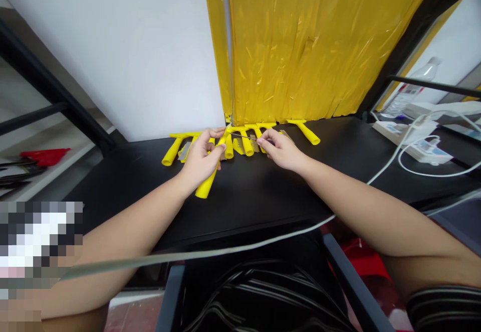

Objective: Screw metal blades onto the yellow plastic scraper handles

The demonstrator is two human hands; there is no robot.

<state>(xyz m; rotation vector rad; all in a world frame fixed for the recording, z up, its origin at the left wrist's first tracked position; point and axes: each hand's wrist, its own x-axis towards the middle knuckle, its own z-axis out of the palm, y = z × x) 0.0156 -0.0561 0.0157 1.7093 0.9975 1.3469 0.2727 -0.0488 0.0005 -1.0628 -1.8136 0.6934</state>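
My left hand is closed around a yellow plastic scraper, its hollow handle end pointing down toward me. From the right, my right hand pinches a thin dark screwdriver, whose shaft reaches to the head of the held scraper. The fingers cover its grip. Behind both hands several similar yellow scrapers lie in a row, among them one at the left and one apart at the right. A grey metal blade shows beside my left hand.
The black tabletop backs onto a white panel and yellow film. Power strips and a plastic bottle stand at the right. A pale cable crosses the near side. Black frame bars flank both sides.
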